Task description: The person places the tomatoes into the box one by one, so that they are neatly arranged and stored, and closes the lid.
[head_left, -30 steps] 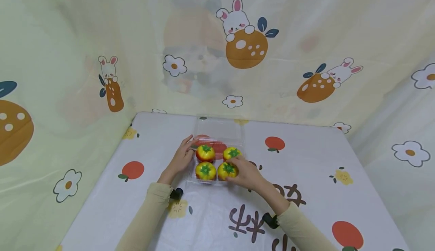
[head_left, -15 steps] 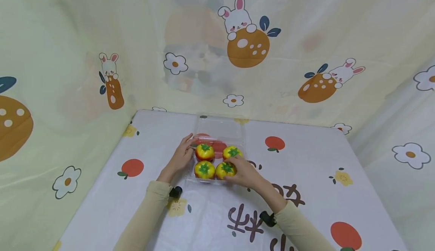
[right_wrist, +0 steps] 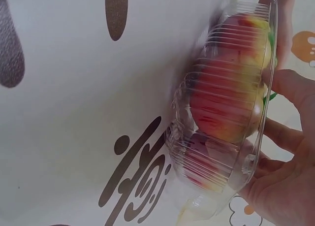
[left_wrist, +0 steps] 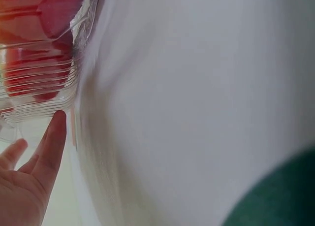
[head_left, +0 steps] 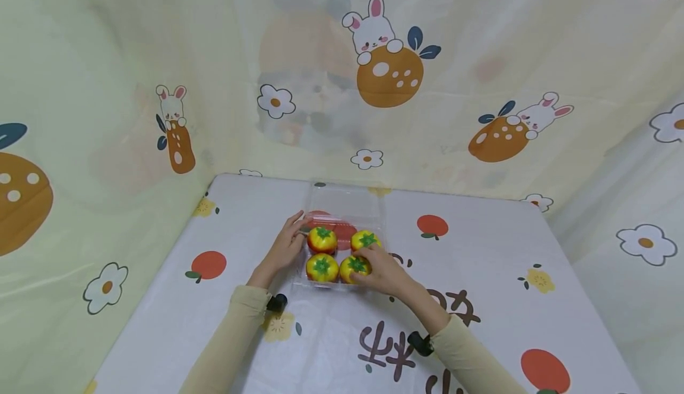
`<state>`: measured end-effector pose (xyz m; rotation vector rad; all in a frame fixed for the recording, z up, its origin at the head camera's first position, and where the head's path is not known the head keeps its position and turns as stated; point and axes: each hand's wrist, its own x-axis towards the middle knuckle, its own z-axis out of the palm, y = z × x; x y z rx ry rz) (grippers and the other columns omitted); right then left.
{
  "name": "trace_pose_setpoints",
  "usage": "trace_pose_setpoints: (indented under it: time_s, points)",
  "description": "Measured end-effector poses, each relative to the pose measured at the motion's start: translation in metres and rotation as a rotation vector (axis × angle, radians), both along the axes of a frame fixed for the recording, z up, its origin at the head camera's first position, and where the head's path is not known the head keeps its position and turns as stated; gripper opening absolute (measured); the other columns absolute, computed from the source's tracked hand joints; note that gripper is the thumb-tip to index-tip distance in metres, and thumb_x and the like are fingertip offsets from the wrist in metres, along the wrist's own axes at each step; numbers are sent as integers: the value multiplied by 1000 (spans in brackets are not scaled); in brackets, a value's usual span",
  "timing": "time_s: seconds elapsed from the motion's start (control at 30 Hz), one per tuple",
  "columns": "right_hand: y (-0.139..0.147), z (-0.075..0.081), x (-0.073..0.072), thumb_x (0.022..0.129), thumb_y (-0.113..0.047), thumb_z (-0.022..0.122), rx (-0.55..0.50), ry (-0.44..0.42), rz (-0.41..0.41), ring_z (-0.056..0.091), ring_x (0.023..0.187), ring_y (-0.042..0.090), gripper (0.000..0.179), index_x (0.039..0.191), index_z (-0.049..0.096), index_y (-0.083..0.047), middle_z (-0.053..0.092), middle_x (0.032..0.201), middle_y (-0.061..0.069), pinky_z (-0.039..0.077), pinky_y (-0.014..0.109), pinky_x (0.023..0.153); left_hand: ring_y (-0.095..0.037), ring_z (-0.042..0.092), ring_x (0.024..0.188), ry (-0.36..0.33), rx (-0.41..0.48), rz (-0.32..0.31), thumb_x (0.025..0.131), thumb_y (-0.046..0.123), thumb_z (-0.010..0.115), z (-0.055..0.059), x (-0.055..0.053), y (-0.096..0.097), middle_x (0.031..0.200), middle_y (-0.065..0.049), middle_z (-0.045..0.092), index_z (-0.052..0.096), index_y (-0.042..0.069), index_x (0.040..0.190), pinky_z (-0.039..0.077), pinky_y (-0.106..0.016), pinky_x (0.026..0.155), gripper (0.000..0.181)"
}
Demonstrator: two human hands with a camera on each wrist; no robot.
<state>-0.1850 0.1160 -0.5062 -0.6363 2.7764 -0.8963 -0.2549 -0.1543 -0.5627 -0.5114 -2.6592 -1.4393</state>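
Several yellow-and-red fruits with green star-shaped calyxes, looking like persimmons, sit in two rows in a clear plastic clamshell box (head_left: 315, 286). Its see-through lid (head_left: 346, 199) is folded back, away from the person. Around the near right persimmon (head_left: 352, 267), the thumb and fingers of my right hand (head_left: 386, 272) are bent, gripping it inside the box. My left hand (head_left: 283, 250) stays at the box's left side, beside the far left persimmon (head_left: 322, 240). In the left wrist view, a straight fingertip (left_wrist: 59, 115) touches the ribbed plastic wall.
A white cloth with printed fruit, flowers and brown lettering covers the table (head_left: 470, 251). Cream curtains (head_left: 299, 145) with printed rabbits stand behind and at both sides. Dark wrist cameras (head_left: 421, 343) are worn at both sleeve ends.
Both hands keep nearly the same place. The near right persimmon has shifted slightly left within the box, along with a small shift of the head view.
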Motion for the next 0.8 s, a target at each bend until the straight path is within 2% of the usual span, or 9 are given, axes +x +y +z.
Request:
trace_pose_setpoints:
  time_s: [0.47, 0.8]
  points:
    - [1, -3, -1, 81, -33, 77, 26, -1, -16, 53, 91, 19, 48, 122, 66, -10, 56, 111, 8, 53, 38, 81, -41, 30, 142, -20, -10, 2, 94, 6, 43, 1, 1, 1, 159, -18, 26, 50, 4, 143, 28, -58, 112, 49]
    - [2, 1, 0, 81, -33, 78, 34, 35, -19, 54, 93, 20, 47, 120, 66, -11, 57, 114, 9, 53, 39, 81, -40, 31, 142, -29, -19, -3, 95, 3, 43, 3, 1, 0, 159, -17, 26, 50, 4, 143, 28, -57, 112, 49]
